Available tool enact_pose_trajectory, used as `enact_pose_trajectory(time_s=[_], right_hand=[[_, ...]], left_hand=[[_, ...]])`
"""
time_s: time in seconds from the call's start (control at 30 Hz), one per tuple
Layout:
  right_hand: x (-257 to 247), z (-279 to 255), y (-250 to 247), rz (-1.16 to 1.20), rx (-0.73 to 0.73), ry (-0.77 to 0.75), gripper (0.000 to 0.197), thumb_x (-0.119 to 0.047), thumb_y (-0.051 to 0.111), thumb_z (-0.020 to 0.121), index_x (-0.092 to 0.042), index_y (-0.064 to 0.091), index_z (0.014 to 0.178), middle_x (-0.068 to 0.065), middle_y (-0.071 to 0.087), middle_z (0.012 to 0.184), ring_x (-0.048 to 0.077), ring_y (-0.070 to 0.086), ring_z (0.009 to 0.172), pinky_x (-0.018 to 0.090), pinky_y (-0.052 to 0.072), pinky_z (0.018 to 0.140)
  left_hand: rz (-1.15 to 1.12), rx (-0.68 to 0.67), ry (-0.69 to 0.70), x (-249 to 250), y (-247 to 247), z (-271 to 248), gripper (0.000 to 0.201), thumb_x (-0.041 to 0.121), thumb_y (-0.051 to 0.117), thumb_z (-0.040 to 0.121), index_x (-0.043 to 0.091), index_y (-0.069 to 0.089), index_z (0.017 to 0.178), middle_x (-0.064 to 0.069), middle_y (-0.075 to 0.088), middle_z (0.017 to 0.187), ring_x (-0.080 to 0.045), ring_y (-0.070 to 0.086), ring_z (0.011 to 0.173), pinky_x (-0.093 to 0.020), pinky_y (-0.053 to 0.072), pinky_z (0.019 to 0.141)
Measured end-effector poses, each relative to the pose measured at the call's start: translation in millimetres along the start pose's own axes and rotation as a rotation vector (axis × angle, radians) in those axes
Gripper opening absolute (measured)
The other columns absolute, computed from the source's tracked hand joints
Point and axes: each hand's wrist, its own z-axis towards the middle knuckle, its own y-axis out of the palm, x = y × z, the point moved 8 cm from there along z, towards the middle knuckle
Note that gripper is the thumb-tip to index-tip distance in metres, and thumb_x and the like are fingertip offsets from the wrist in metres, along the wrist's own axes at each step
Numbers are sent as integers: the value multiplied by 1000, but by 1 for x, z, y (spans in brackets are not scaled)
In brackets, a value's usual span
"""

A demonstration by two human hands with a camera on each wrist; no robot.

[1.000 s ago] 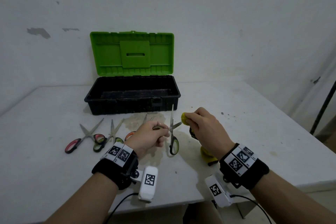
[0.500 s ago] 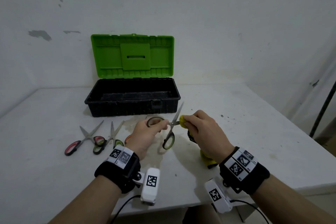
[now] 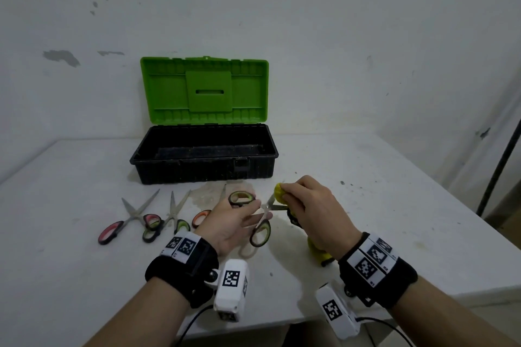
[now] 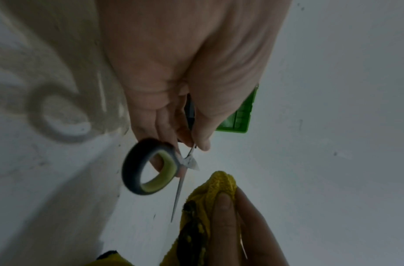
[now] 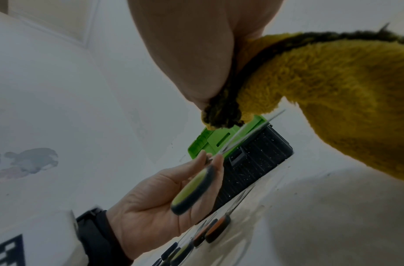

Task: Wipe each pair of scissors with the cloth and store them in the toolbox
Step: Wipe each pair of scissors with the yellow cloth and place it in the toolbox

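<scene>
My left hand [image 3: 249, 213] pinches a pair of green-handled scissors [image 3: 260, 231] near the pivot, above the table, with handles and blades spread apart. In the left wrist view one handle ring [image 4: 148, 167] hangs below my fingers and a thin blade [image 4: 179, 194] points at the cloth. My right hand [image 3: 298, 200] grips a bunched yellow cloth [image 3: 279, 191] against the blade tips; the rest of the cloth [image 5: 321, 90] hangs under that hand. The black toolbox [image 3: 203, 170] stands behind with its green lid [image 3: 204, 90] up and nothing visible inside.
Three more pairs lie on the white table [image 3: 394, 220] left of my hands: red-handled scissors [image 3: 128, 220], green-handled scissors [image 3: 172, 217] and orange-handled scissors [image 3: 201, 217], partly hidden by my left hand. A dark pole [image 3: 499, 166] leans at the right. The wall is close behind the toolbox.
The held scissors have swung from upright to pointing right, and their blades and handles have spread. My left hand's grip now sits at the pivot. The cloth stays at the blades.
</scene>
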Motion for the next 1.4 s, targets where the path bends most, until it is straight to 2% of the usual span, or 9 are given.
enact_pose_trajectory(time_s=[0.1, 0.23, 0.4, 0.63, 0.77, 0.9, 1.07, 1.23, 1.4], right_hand=[[-1, -2, -1, 4, 8, -12, 29, -32, 48, 101, -20, 67, 119, 1, 57, 100, 21, 56, 79, 36, 53, 69], [-6, -4, -4, 1, 37, -26, 29, -32, 46, 102, -17, 65, 117, 0, 56, 99, 21, 56, 75, 38, 54, 65], [-24, -7, -7, -97, 115, -92, 19, -25, 51, 100, -13, 63, 107, 1, 54, 92, 21, 51, 61, 39, 50, 46], [-34, -5, 16, -217, 6, -83, 23, -13, 72, 85, -18, 58, 102, -1, 48, 89, 17, 39, 58, 32, 41, 37], [-37, -6, 18, -241, 6, -104, 17, -9, 69, 85, -15, 55, 94, 1, 45, 86, 19, 37, 56, 31, 35, 36], [-18, 4, 8, -205, 45, -23, 13, -12, 66, 88, -14, 56, 96, 2, 44, 86, 20, 42, 56, 33, 40, 40], [17, 19, -18, -129, 124, 122, 15, -21, 50, 101, -12, 62, 99, 2, 44, 86, 24, 51, 59, 41, 52, 54], [-24, 0, -18, -147, 93, -51, 2, -18, 59, 95, -16, 59, 97, 0, 44, 85, 24, 48, 58, 40, 47, 45], [-31, -4, 14, -220, 2, -46, 22, -11, 71, 83, -19, 52, 92, -4, 35, 83, 19, 36, 54, 32, 34, 37]], left_hand=[[-59, 41, -8, -2, -1, -1, 6, -1, 64, 93, 3, 65, 97, -13, 75, 83, -25, 76, 76, -30, 61, 62], [-72, 156, -26, -4, -9, 0, 10, 18, 68, 95, 9, 66, 94, -6, 68, 84, -15, 65, 69, -29, 58, 66], [173, 198, 163, 6, -7, -2, 27, 33, 61, 99, 7, 63, 93, -9, 61, 79, -13, 58, 58, -26, 54, 52], [316, 135, 326, 14, 12, -6, 38, 27, 50, 105, -6, 64, 94, -12, 62, 77, -17, 59, 56, -28, 50, 51], [390, 120, 378, 16, 15, -8, 41, 25, 48, 106, -8, 64, 87, -12, 60, 61, -17, 56, 50, -28, 47, 48], [403, 132, 374, 15, 12, -7, 36, 25, 50, 105, 5, 59, 76, -11, 62, 57, -20, 55, 48, -29, 47, 51], [391, 164, 301, 6, 3, -3, 33, 29, 51, 104, 4, 58, 85, -12, 63, 62, -18, 55, 49, -27, 47, 52], [378, 149, 309, 7, 5, -1, 35, 28, 49, 105, 3, 60, 83, -11, 62, 60, -18, 55, 49, -24, 47, 48], [449, 100, 355, 8, 14, -2, 43, 31, 48, 105, 5, 61, 73, -7, 61, 56, -22, 58, 53, -34, 48, 57]])
